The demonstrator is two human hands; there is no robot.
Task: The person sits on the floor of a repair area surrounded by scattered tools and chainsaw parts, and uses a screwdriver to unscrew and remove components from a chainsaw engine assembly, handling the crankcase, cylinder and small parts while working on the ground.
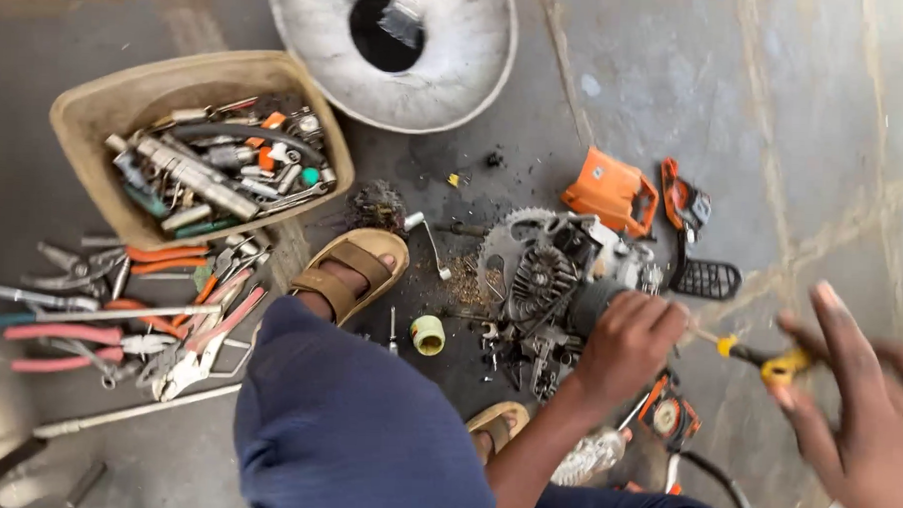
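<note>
Left hand (623, 345) clenched on the dark cylinder of a stripped grey metal engine (551, 283) lying on the concrete floor (678, 82), centre. Right hand (862, 404) spread open, blurred, just beside a yellow-handled screwdriver (773, 363); contact unclear. Far right, orange plastic cover (609, 189). Left, beige plastic tub of tools (200, 140), red-handled pliers (69, 333) nearer.

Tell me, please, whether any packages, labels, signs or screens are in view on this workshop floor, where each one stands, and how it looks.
No package, sign or screen shows here.
Nearest to a container: a tan plastic tub, upper left on the floor, rectangular with rounded corners, full of metal tools and parts.
Nearest to a label: a small pale patch on the orange cover, upper right of the engine; too small to tell whether it is a label.
</note>
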